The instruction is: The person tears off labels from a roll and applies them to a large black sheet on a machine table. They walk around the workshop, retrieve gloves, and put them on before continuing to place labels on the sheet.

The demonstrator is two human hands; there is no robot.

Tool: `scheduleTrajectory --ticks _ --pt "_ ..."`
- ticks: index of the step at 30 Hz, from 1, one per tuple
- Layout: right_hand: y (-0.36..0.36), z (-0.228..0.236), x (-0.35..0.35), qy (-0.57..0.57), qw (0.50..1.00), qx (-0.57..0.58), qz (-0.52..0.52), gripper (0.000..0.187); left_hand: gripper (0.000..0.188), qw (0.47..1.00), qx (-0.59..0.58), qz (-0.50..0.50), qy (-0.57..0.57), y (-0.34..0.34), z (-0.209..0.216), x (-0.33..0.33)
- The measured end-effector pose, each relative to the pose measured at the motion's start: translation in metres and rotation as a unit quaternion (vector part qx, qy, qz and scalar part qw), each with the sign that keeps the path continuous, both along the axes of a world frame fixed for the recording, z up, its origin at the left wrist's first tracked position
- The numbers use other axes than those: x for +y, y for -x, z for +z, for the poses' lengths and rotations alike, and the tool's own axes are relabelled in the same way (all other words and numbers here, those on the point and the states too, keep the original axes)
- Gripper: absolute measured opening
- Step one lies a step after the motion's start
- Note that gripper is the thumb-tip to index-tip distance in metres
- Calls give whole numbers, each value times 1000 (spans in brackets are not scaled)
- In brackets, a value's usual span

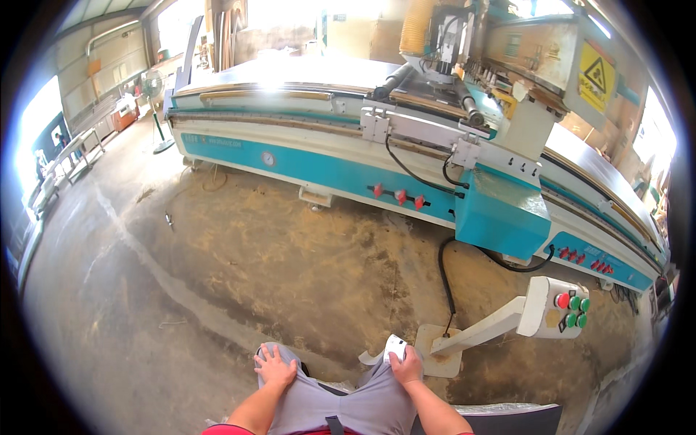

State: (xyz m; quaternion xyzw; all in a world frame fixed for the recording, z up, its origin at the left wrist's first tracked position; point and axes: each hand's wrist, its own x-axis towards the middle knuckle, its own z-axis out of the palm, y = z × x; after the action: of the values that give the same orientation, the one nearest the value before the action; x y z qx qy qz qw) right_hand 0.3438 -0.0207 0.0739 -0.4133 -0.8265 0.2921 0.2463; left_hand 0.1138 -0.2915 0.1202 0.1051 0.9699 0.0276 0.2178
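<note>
I sit facing a long teal and white woodworking machine (pixel 348 170). My left hand (pixel 274 367) lies flat on my left knee, fingers spread, holding nothing. On my right knee rests my right hand (pixel 406 368), fingers curled around a small white handheld device (pixel 395 346). Grey trousers cover both legs. A white push-button box (pixel 557 307) with a red and several green buttons stands on an angled post to the right of my right hand.
Sawdust covers the concrete floor (pixel 254 254) in front of the machine. A black cable (pixel 444 279) runs from the machine to the post's base plate (pixel 435 348). A standing fan (pixel 154 94) and benches (pixel 69 156) are far left. A grey seat edge (pixel 507 417) shows lower right.
</note>
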Motion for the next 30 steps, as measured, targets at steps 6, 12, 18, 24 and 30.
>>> scheduleTrajectory --ticks 6,12,18,24,30 --pt "21 -3 15 -34 993 -103 42 42 76 998 53 -23 -1 10 -41 10" --pt "29 -8 17 -33 992 -115 32 41 73 998 33 -41 15 21 -40 26" --pt "28 -15 22 -53 992 -110 23 40 73 998 34 -46 20 21 -42 35" --pt "26 -10 23 -45 992 -116 18 40 72 998 35 -49 24 18 -35 38" --pt "25 -8 22 -26 994 -106 18 42 72 997 58 -48 16 15 -40 35"
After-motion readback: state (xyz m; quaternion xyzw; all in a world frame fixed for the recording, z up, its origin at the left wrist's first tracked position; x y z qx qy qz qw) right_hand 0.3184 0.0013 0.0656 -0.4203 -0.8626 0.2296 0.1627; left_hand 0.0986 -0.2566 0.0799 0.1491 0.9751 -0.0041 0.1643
